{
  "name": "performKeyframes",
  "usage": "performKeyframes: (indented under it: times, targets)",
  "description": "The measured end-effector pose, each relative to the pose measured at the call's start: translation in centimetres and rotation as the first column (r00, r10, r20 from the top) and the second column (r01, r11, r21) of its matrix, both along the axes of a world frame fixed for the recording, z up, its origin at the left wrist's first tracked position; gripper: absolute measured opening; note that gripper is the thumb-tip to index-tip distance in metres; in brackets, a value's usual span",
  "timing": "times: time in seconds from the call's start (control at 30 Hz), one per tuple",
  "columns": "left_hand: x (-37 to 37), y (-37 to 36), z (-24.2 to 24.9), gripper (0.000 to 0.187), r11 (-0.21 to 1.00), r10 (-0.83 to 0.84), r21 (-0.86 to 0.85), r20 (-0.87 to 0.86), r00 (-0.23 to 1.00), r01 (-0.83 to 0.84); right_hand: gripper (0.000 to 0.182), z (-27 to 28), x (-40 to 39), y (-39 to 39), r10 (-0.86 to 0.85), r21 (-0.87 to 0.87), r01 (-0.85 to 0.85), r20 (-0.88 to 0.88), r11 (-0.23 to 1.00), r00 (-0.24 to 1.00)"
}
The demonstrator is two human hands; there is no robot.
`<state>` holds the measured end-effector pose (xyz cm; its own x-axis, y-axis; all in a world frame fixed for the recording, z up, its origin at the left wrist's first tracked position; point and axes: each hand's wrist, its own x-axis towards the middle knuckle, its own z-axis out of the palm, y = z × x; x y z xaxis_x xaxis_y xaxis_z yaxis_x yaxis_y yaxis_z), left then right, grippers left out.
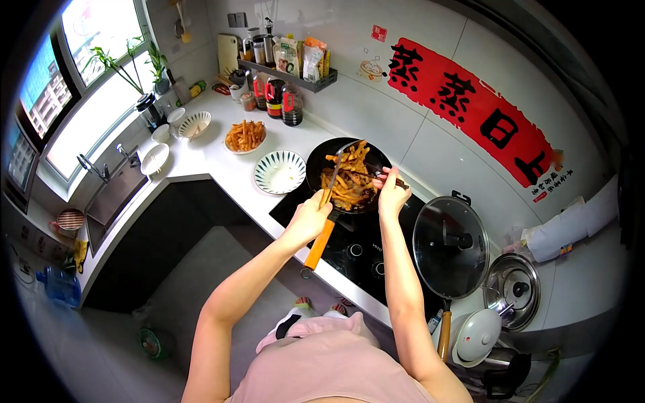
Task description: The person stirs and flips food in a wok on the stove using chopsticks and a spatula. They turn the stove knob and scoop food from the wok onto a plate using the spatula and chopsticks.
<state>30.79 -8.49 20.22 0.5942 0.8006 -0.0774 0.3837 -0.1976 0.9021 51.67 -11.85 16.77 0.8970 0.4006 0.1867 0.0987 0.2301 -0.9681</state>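
My left hand [310, 219] is closed round the wooden handle of a metal utensil [336, 166] that reaches over the black pan [314, 156]. Just below this hand is the pan's own wooden handle [318, 246]. Pinched in my right hand [393, 195] are dark chopsticks [366, 175], their tips among the brown food pieces [351, 189], which look like chicken feet. The pan rests on the black stove [356, 235]. To its left are a patterned bowl [279, 172] with small crumbs and a bowl heaped with similar pieces [246, 136].
A glass lid [451, 247] lies right of the pan, beside a metal lid [514, 289] and a white lidded pot [478, 336]. Bottles [292, 107] stand below a wall shelf [316, 84] at the back. The sink [111, 191] is at left.
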Motion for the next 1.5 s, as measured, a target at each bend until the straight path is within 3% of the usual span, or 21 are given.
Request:
performKeyframes:
  times: [0.17, 0.27, 0.53, 0.63, 0.7, 0.93, 1.03, 1.1, 1.17, 1.27, 1.3, 1.4, 1.5]
  targets:
    - [-0.4, 0.0, 1.6, 0.041, 0.999, -0.025, -0.027, 0.007, 1.0, 0.025, 0.036, 1.2, 0.2, 0.4, 0.002, 0.039, -0.003, 0.026, 0.999, 1.0]
    - [-0.3, 0.8, 1.0, 0.041, 0.998, -0.058, -0.001, 0.138, 0.989, 0.059, 0.036, 2.0, 0.0, 0.4, -0.001, 0.037, 0.0, 0.033, 0.999, 0.999]
    - [-0.4, 1.1, 2.3, 0.046, 0.996, -0.04, -0.078, 0.109, 0.993, 0.049, 0.037, 2.4, 0.1, 0.5, -0.011, 0.042, 0.01, 0.038, 0.999, 0.999]
    - [-0.3, 1.2, 0.9, 0.043, 0.995, -0.015, -0.093, 0.06, 0.998, 0.02, 0.037, 2.0, 0.1, 0.5, -0.01, 0.015, 0.009, 0.041, 1.0, 0.999]
    - [0.1, 2.4, -1.9, 0.051, 1.0, -0.02, 0.011, 0.087, 0.996, 0.019, 0.037, 1.7, 0.1, 0.5, -0.027, 0.022, 0.027, 0.001, 0.999, 1.0]
    - [-0.6, 0.6, 4.6, 0.05, 0.997, -0.074, 0.041, 0.162, 0.984, 0.068, 0.038, 4.6, 0.4, 0.8, -0.005, 0.143, 0.005, -0.001, 0.99, 1.0]
    - [-0.4, 0.9, 1.6, 0.05, 0.998, -0.047, 0.037, 0.115, 0.992, 0.043, 0.038, 2.2, 1.1, 0.8, 0.006, 0.061, -0.011, 0.08, 0.998, 0.997]
    - [-0.4, 0.7, 0.0, 0.05, 1.0, -0.005, -0.021, 0.017, 1.0, 0.005, 0.038, 1.1, 0.2, 0.4, 0.002, 0.023, -0.002, 0.039, 1.0, 0.999]
    - [-0.6, 0.4, 0.7, 0.054, 0.999, -0.028, -0.044, 0.005, 1.0, 0.028, 0.038, 0.9, 0.1, 0.3, -0.008, -0.01, 0.008, 0.038, 1.0, 0.999]
    - [-0.6, 0.7, 1.5, 0.052, 0.999, -0.016, 0.049, 0.032, 0.999, 0.014, 0.039, 2.0, 0.1, 0.5, 0.004, 0.029, -0.005, 0.034, 1.0, 0.999]
    - [-0.8, 1.0, 2.1, 0.049, 0.998, -0.059, 0.025, 0.145, 0.988, 0.056, 0.04, 2.8, 0.6, 0.7, 0.014, 0.053, -0.018, 0.071, 0.998, 0.997]
    - [-1.2, 0.6, 4.1, 0.047, 0.998, -0.065, 0.001, 0.161, 0.985, 0.066, 0.04, 3.6, 0.2, 0.7, 0.003, 0.079, -0.008, 0.07, 0.997, 0.998]
    - [-1.1, 0.7, 0.9, 0.048, 1.0, -0.014, -0.014, 0.11, 0.994, 0.016, 0.039, 2.5, -0.1, 0.7, -0.002, 0.015, 0.001, 0.065, 1.0, 0.998]
